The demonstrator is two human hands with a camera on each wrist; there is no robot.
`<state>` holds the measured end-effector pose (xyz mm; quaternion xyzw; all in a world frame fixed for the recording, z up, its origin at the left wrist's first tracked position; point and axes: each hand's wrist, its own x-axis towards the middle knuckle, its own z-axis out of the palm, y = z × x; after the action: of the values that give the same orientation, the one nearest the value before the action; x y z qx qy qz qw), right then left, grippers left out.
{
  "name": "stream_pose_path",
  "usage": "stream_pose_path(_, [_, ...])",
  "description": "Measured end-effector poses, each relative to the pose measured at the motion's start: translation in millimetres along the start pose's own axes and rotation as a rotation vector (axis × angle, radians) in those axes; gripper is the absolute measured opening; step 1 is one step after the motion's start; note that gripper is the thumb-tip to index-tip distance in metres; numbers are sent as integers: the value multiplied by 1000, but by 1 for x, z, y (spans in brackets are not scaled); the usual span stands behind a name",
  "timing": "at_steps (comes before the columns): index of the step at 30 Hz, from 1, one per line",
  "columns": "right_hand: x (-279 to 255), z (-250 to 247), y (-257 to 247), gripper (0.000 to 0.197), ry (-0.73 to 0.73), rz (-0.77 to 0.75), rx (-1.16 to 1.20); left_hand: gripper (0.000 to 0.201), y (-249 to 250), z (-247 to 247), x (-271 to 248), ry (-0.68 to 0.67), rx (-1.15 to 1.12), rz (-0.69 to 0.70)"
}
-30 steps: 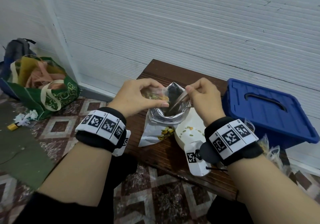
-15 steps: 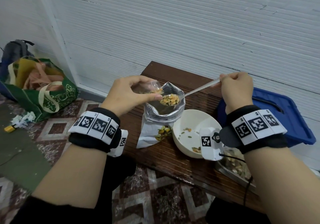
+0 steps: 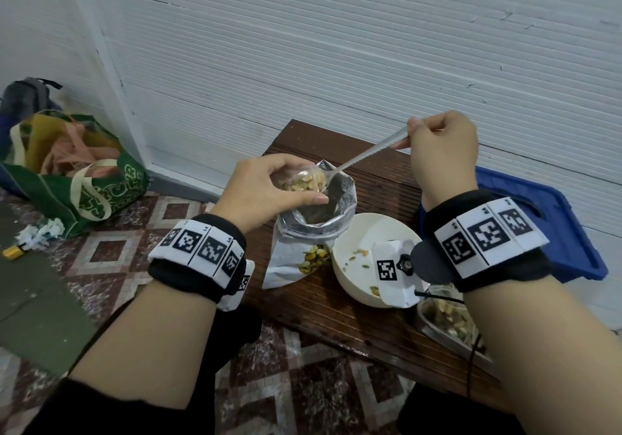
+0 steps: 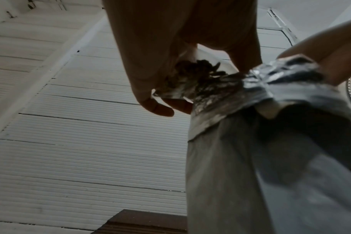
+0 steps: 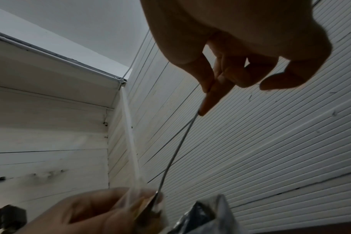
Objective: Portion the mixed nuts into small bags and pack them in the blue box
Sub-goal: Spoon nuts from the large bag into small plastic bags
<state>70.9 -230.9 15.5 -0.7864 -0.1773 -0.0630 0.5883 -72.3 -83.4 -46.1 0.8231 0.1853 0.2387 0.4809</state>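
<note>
Since half a second ago, the spoon point(image 3: 365, 156) has tipped into the small bag point(image 3: 304, 182) pinched by the left hand point(image 3: 269, 192); right hand point(image 3: 442, 151) grips its handle, apparently emptying nuts. Beyond sits the blue box point(image 3: 545, 232).

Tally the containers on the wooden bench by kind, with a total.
Foil nut pouch: 1
Small clear bag, held over the pouch: 1
White bowl: 1
Metal tray: 1
Blue box: 1
Total: 5
</note>
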Motion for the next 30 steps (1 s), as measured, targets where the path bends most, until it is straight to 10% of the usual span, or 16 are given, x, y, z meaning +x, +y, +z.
stream_pose_path(7, [-22,3,-20,19,-164,-286,193,42,1,3,0,66,-79,-22])
stream_pose_path(18, [-4,-18,-9,27,199,-265,186,34,-7,-9,3,44,-77,-37])
stream_pose_path(30, [-51,26,35,20,-515,-403,-594,44,-12,-8,4,-5,-7,-44])
